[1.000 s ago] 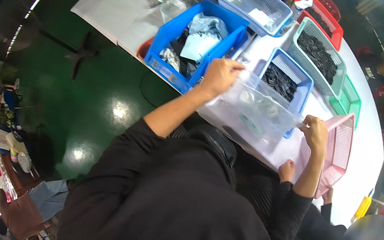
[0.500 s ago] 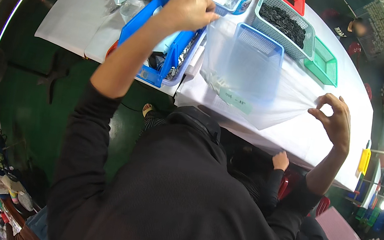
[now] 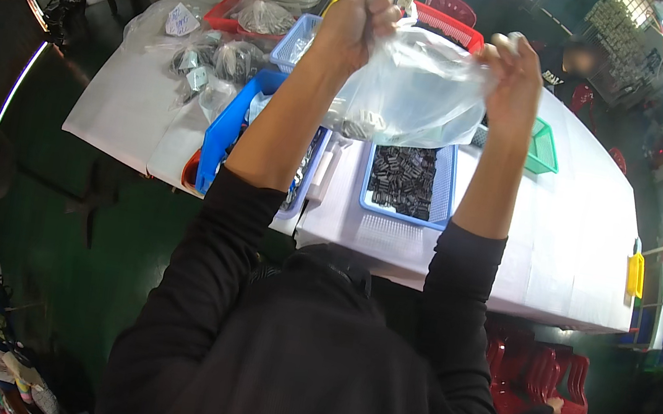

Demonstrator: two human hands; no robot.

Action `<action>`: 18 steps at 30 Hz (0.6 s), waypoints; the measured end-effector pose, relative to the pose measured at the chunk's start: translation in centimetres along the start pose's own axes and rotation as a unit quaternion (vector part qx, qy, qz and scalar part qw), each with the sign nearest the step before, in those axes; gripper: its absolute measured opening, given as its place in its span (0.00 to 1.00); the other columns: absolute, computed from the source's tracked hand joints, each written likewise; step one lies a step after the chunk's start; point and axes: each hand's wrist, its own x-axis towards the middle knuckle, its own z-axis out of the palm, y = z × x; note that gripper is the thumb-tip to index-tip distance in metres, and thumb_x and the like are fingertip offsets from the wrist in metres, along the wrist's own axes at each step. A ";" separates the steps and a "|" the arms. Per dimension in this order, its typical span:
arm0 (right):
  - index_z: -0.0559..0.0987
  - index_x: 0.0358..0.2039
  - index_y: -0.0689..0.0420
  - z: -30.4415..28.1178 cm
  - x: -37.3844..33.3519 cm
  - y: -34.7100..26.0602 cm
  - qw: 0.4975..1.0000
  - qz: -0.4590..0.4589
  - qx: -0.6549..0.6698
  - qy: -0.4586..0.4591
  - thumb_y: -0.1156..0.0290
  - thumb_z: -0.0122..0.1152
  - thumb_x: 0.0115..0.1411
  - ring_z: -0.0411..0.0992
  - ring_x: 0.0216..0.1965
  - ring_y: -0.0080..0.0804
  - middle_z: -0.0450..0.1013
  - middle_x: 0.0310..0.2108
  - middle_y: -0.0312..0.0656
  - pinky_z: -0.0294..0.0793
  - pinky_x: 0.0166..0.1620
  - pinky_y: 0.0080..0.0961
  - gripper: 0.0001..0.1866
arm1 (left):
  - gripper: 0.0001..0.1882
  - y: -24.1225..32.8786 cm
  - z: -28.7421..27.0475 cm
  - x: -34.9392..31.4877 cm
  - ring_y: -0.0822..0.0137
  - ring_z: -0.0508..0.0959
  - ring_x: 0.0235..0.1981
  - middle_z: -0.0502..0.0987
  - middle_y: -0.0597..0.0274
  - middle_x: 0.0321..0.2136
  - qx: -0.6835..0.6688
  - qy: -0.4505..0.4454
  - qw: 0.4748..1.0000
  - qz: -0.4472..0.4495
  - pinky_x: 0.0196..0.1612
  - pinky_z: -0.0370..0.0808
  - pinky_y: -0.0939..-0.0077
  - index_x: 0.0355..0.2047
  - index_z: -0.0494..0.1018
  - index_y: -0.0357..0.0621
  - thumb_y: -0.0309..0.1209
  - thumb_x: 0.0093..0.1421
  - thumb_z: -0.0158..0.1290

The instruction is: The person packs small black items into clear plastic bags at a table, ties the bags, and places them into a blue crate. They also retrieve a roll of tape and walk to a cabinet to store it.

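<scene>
A clear plastic bag (image 3: 424, 93) hangs stretched between my two raised hands. My left hand (image 3: 360, 26) is closed on its upper left edge, and my right hand (image 3: 513, 82) grips the upper right edge, slightly blurred. Several small pale pieces (image 3: 362, 121) rest in the bag's lower left corner. Under the bag, a light-blue basket (image 3: 403, 217) stands on the table, with many small dark pieces (image 3: 401, 179) in it. The bag covers the basket's far side.
To the left, a blue bin (image 3: 224, 128) and clear bags of parts (image 3: 242, 59) sit on the white-covered table (image 3: 546, 246). A green basket (image 3: 541, 148) stands right, red trays (image 3: 446, 24) behind. Red chairs (image 3: 537, 371) are beyond the table's near right edge.
Both hands have risen with the bag. My right hand has come in leftward, closer to my left. The dark pieces in the light-blue basket now show below the bag.
</scene>
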 end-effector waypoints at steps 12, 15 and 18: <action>0.74 0.34 0.62 12.4 2.9 5.7 0.933 -0.048 -0.358 -0.004 0.69 0.57 0.57 0.58 0.17 0.11 0.61 0.17 0.26 0.56 0.21 0.10 0.10 | 0.17 -0.4 2.1 -2.8 0.71 0.72 0.38 0.75 0.62 0.33 0.587 0.192 0.771 0.157 0.45 0.68 0.74 0.35 0.71 0.41 0.41 0.65 0.40; 0.79 0.34 0.58 10.8 1.7 5.4 0.925 -0.085 -0.370 0.024 0.61 0.55 0.57 0.68 0.29 0.21 0.71 0.29 0.36 0.67 0.34 0.18 0.13 | 0.13 0.0 3.2 -3.8 0.68 0.73 0.40 0.75 0.60 0.33 0.268 0.244 0.909 0.206 0.52 0.65 0.70 0.31 0.68 0.42 0.36 0.65 0.39; 0.80 0.30 0.57 10.1 -0.1 5.8 0.896 -0.043 -0.438 0.065 0.62 0.53 0.60 0.68 0.30 0.21 0.71 0.33 0.38 0.66 0.35 0.18 0.13 | 0.12 -0.2 3.9 -4.2 0.67 0.74 0.28 0.71 0.60 0.23 -0.013 0.259 0.945 0.201 0.35 0.73 0.72 0.35 0.65 0.38 0.36 0.65 0.39</action>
